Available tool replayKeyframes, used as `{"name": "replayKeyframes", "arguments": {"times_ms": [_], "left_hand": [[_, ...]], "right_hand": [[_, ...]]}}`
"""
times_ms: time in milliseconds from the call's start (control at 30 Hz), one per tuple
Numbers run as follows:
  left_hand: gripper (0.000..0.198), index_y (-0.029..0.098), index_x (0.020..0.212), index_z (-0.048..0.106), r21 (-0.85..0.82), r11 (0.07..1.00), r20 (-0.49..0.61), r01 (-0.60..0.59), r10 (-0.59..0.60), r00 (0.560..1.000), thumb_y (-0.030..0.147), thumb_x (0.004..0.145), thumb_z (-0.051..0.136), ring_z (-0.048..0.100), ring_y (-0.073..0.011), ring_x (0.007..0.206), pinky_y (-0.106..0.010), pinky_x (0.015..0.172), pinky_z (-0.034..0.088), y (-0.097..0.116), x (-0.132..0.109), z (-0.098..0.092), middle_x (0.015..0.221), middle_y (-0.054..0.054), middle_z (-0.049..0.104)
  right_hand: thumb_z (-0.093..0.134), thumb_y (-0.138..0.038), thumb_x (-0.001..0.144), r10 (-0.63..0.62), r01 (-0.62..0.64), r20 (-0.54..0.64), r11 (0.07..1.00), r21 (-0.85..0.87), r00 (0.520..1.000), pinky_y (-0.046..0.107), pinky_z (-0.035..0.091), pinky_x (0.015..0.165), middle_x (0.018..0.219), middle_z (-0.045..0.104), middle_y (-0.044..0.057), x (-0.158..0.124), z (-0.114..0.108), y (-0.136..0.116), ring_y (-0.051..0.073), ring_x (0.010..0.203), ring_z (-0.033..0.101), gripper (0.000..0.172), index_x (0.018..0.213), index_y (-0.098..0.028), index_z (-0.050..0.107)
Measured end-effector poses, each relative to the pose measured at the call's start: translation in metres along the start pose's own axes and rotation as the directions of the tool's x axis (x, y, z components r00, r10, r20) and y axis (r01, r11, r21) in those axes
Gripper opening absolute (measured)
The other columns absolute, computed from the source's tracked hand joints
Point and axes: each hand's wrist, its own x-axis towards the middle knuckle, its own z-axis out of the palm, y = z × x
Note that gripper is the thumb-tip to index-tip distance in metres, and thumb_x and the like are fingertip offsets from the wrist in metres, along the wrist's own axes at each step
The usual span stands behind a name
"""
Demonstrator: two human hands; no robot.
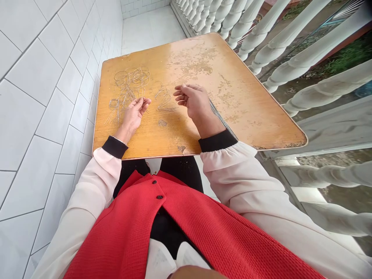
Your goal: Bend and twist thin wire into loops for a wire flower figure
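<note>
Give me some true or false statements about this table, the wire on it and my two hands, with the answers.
1. The wire pieces lie on the left part of the wooden table. True.
2. The left hand is down in the lap. False: it rests on the table with its fingertips at the wire pieces.
3. The right hand holds a bundle of straight wires that runs back along the wrist. True.
4. The tiled wall stands on the table's right. False: it is on the left, and white balusters are on the right.
5. The sleeve cuffs are red. False: they are black.
</note>
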Motion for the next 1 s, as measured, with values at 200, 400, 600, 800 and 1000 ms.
{"name": "replayKeyframes", "arguments": {"times_ms": [200,400,600,800,1000], "left_hand": [[0.017,0.011,0.086,0.066,0.121,0.991,0.129,0.058,-0.074,0.989,0.008,0.099,0.055,0.071,-0.0136,0.117,-0.019,0.096,0.057,-0.009,-0.001,0.002,0.091,-0.003,0.072],[0.020,0.013,0.081,0.065,0.194,0.980,0.179,0.053,-0.088,0.980,0.008,0.099,0.056,0.073,-0.0055,0.086,-0.014,0.081,0.055,-0.011,-0.004,0.002,0.082,0.000,0.071],[0.017,0.013,0.079,0.064,0.257,0.966,0.098,0.034,-0.061,0.993,0.007,0.095,0.061,0.066,-0.0028,0.062,-0.015,0.061,0.048,-0.014,-0.003,0.002,0.073,0.003,0.068],[0.018,0.014,0.076,0.063,0.423,0.901,0.102,-0.099,0.061,0.993,0.006,0.092,0.064,0.063,-0.0030,0.056,-0.016,0.058,0.046,-0.017,-0.006,0.005,0.065,0.006,0.063],[0.020,0.014,0.073,0.063,0.563,0.814,0.186,-0.144,0.045,0.981,0.004,0.091,0.063,0.062,-0.0052,0.053,-0.018,0.055,0.046,-0.023,-0.013,0.008,0.058,0.005,0.062]], "right_hand": [[0.078,-0.029,0.089,0.103,-0.059,0.236,0.981,-0.185,0.966,0.023,0.046,0.054,0.068,0.069,0.003,-0.017,0.012,-0.006,0.008,0.052,0.055,0.021,0.073,-0.017,0.071],[0.076,-0.011,0.086,0.119,-0.056,0.254,0.968,-0.244,0.960,0.020,0.040,0.048,0.055,0.061,0.000,-0.022,0.015,-0.010,0.006,0.046,0.049,0.025,0.063,-0.016,0.068],[0.082,-0.012,0.081,0.111,-0.006,0.285,0.939,-0.345,0.952,0.021,0.039,0.048,0.056,0.062,0.001,-0.020,0.014,-0.004,0.007,0.048,0.049,0.028,0.058,-0.016,0.066],[0.082,-0.025,0.084,0.028,0.057,0.261,0.948,-0.314,0.965,0.022,0.051,0.060,0.067,0.070,0.002,-0.014,0.010,0.002,0.010,0.060,0.058,0.019,0.070,-0.018,0.072],[0.074,-0.050,0.090,-0.024,0.035,0.161,0.997,-0.065,0.987,0.023,0.056,0.070,0.092,0.077,0.006,-0.015,0.011,-0.005,0.013,0.080,0.070,0.030,0.099,-0.022,0.072]]}}
